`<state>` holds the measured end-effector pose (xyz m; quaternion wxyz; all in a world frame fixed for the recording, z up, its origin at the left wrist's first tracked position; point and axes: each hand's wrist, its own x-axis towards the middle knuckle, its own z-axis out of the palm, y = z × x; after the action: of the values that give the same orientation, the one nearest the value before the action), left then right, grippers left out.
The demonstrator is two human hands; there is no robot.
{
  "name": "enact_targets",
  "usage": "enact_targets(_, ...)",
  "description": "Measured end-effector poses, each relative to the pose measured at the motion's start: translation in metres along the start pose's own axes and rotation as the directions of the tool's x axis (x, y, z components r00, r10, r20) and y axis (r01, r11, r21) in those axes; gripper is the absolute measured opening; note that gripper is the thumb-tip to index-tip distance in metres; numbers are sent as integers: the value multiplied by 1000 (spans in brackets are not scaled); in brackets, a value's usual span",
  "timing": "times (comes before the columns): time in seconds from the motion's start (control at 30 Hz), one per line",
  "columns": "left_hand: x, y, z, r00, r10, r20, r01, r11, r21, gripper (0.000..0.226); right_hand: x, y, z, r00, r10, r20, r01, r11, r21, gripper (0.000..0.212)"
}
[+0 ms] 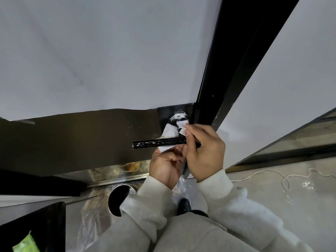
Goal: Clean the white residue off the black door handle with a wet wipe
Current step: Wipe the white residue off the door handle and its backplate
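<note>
Now we are pinching the wet wipe (171,131) with both hands, right hand (205,150) pressing it near the black door handle (160,143) base, left hand (167,167) gripping its tail. White residue (177,116) is showing there, so harder rubbing seems needed next.

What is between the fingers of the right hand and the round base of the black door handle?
In the head view, the white wet wipe lies between them: the right hand presses it against the handle's base, which carries white residue.

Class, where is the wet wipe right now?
In the head view, right of centre: the wet wipe is draped behind the black door handle, its top pinched by the right hand, its lower end by the left hand.
</note>
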<state>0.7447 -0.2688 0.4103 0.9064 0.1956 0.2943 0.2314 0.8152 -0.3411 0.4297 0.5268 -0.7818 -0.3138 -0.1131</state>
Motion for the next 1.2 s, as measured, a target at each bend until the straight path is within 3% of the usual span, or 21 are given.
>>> enact_targets(0.2, -3, -6, 2, 999, 31, -15, -31, 999, 38, 63, 16, -8, 6, 981, -73, 178, 106, 977, -185, 15)
enact_targets(0.4, -3, -7, -3, 999, 26, -43, -23, 997, 75, 64, 28, -18, 16, 945, -16, 327, 143, 919, -367, 7)
enact_targets(0.63, -2, -8, -1, 996, 90, -5, -89, 990, 106, 73, 26, -8, 12, 983, 42, 179, 12, 957, -290, 28)
enact_targets(0.77, -2, -9, -3, 981, 164, 106, -186, 950, 252, 52, 20, -13, 23, 982, 23, 188, 31, 961, -276, 19)
enact_targets(0.9, 2, -11, -8, 980, 145, 137, -178, 946, 272, 27, 18, -10, 17, 969, -24, 245, 89, 962, -257, 13)
enact_targets(1.07, 4, -8, 1, 986, 113, 123, -142, 954, 265, 63, 8, -8, 0, 991, 88, 102, -85, 996, -41, 11)
enact_targets(1.2, 3, -12, 0, 990, 81, 118, -103, 975, 195, 60, 12, -11, 16, 993, 109, 39, -107, 993, -46, 13)
